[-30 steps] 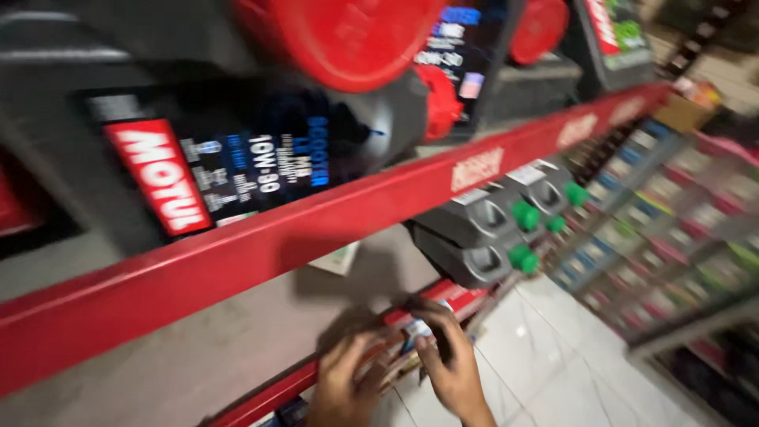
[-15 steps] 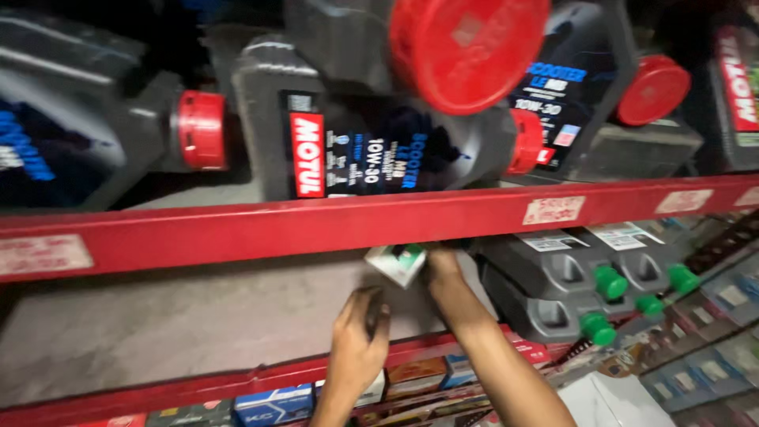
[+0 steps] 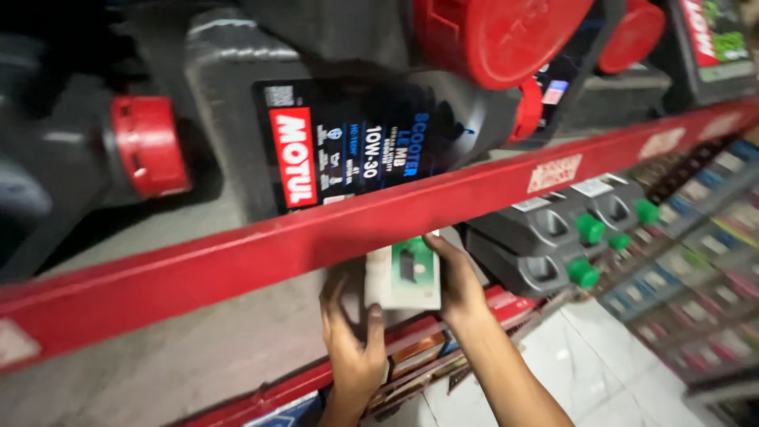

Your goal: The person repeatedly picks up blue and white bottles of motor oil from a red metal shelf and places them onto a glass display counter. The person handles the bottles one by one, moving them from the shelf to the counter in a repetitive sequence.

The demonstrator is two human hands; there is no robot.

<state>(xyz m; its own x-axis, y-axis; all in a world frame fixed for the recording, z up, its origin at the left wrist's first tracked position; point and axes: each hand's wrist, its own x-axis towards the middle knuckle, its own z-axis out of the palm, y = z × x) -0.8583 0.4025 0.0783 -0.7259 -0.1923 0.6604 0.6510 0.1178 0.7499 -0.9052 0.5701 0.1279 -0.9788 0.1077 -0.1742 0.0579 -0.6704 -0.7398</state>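
We are holding a small white cardboard box with a green panel (image 3: 403, 275) between both hands just under the front edge of the red metal shelf (image 3: 237, 261). It is sitting higher than a second ago, when we were gripping it near the lower shelf's front edge. Our left hand (image 3: 353, 348) is cupping its left side, our right hand (image 3: 457, 278) clasping its right, beside grey green-capped oil cans (image 3: 553, 245).
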